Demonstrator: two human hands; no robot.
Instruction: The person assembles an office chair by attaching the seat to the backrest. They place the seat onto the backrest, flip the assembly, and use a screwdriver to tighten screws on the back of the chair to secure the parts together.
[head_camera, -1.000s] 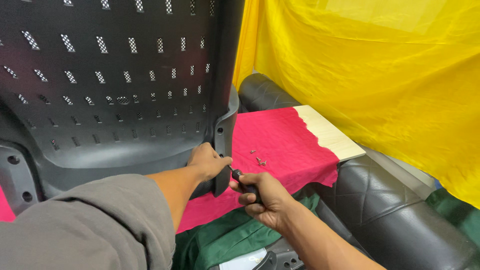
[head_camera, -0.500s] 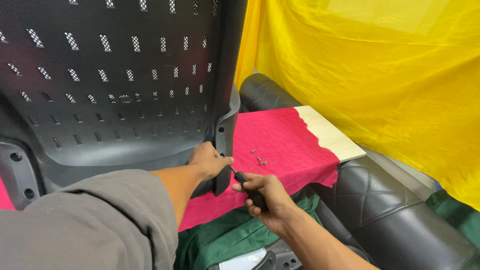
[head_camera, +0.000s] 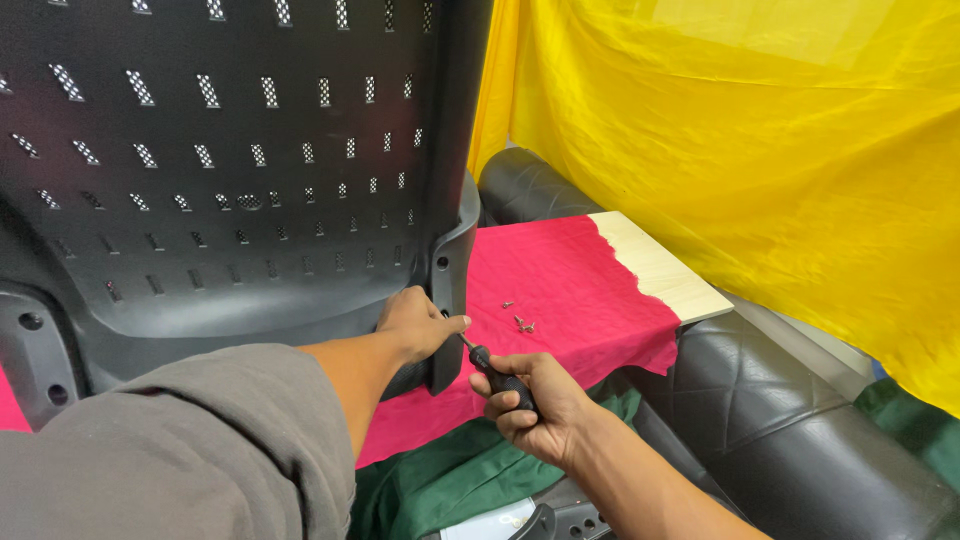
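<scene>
A large black perforated plastic chair back (head_camera: 230, 160) stands upright on a board covered with red cloth (head_camera: 560, 280). My left hand (head_camera: 415, 325) grips its lower right corner, thumb pointing right. My right hand (head_camera: 535, 405) is closed around the black handle of a screwdriver (head_camera: 495, 372), whose thin shaft angles up-left and meets the chair's edge beside my left thumb. A few small loose screws (head_camera: 520, 322) lie on the red cloth just right of the hands.
The bare end of the wooden board (head_camera: 660, 270) sticks out at right over a black quilted padded seat (head_camera: 800, 420). Yellow fabric (head_camera: 750, 130) hangs behind. Green cloth (head_camera: 450, 480) lies below the board, with a black plastic part (head_camera: 560, 520) at the bottom edge.
My right hand has slid slightly down and to the right with the screwdriver, turning a little in its grip. The left hand and chair back stay in place.
</scene>
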